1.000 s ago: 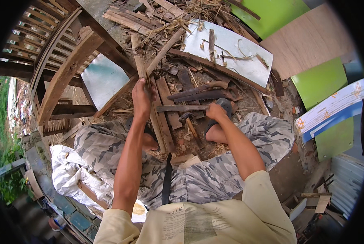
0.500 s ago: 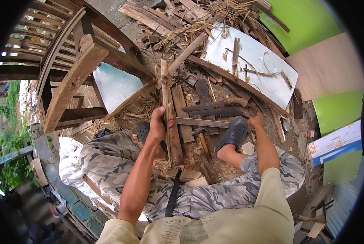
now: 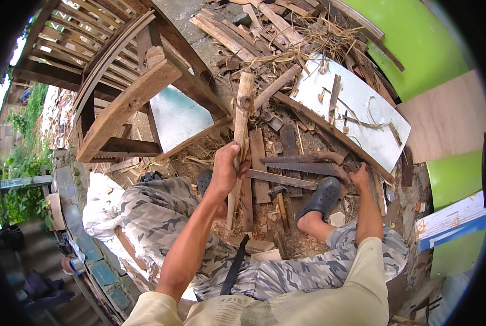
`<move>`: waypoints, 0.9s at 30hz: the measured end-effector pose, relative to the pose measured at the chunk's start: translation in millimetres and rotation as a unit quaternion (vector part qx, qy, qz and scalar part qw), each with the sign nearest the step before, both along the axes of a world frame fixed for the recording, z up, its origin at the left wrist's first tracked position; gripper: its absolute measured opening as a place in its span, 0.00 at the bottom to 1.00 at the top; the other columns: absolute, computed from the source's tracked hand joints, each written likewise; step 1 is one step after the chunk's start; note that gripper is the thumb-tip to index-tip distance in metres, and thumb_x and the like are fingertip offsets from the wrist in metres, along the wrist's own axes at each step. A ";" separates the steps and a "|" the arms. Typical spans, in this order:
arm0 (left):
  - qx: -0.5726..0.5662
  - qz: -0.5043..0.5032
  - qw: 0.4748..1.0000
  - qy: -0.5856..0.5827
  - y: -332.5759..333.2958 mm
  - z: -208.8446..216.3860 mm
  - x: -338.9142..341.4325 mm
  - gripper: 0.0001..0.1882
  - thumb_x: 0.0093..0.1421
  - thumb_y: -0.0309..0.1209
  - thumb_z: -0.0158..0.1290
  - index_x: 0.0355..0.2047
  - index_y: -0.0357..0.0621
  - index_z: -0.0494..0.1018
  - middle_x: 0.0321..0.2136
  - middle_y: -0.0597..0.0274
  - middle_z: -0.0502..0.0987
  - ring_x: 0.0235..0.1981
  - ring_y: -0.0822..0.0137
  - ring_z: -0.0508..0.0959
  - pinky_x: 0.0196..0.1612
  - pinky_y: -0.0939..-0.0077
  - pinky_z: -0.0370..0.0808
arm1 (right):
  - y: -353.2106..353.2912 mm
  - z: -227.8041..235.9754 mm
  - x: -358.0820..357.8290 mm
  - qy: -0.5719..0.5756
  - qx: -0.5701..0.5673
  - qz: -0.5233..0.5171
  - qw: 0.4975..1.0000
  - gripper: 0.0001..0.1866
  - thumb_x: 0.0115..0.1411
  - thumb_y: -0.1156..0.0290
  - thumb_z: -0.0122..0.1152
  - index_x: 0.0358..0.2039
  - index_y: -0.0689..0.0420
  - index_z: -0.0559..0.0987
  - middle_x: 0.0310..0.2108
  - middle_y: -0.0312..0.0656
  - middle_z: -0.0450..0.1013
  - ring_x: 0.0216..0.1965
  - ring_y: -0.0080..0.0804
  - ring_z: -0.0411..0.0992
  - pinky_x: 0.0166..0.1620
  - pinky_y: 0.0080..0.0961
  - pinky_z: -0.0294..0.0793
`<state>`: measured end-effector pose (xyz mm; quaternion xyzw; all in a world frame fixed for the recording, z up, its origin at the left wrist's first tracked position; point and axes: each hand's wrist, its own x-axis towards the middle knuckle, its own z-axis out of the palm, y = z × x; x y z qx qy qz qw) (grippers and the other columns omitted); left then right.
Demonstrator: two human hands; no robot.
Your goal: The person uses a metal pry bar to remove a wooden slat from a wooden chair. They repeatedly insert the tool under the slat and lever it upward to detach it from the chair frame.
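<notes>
My left hand (image 3: 228, 169) is wrapped around a rough wooden stick (image 3: 244, 103), which stands nearly upright between my legs. To the right, my right hand (image 3: 358, 179) is at the handle end of a handsaw (image 3: 308, 168), its fingers curled on the dark handle. The saw lies low over the ground, toothed blade pointing left. Just beyond it is a second long tool with a curved wooden handle (image 3: 324, 156). A hammer (image 3: 280, 204) lies nearer me, left of my dark clog (image 3: 320, 199). Flat wooden strips (image 3: 259, 165) lie under and around the tools.
A slatted wooden frame (image 3: 129, 103) stands at the far left. Scrap wood and twigs (image 3: 308, 32) are heaped at the back, beside a white panel (image 3: 357, 114) carrying offcuts. Green sheets (image 3: 444, 182) lie at the right. White cloth (image 3: 103, 204) is beside my left leg.
The view has shifted, so the scene sits lower and farther right. The stick's top now tilts toward me. My right hand stays at the saw's handle, and more of its blade shows.
</notes>
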<state>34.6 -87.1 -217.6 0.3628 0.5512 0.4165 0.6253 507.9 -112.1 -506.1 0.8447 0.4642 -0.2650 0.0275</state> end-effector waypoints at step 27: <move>0.384 -0.237 0.635 0.628 16.3 146.2 -26.8 0.17 0.65 0.42 0.50 0.47 0.44 0.70 0.23 0.50 0.78 0.24 0.48 0.80 0.26 0.54 0.74 | -88.1 394.6 -138.8 0.369 0.434 -0.065 0.819 0.25 0.66 0.60 0.65 0.56 0.62 0.74 0.24 0.31 0.70 0.21 0.17 0.66 0.22 0.17 0.64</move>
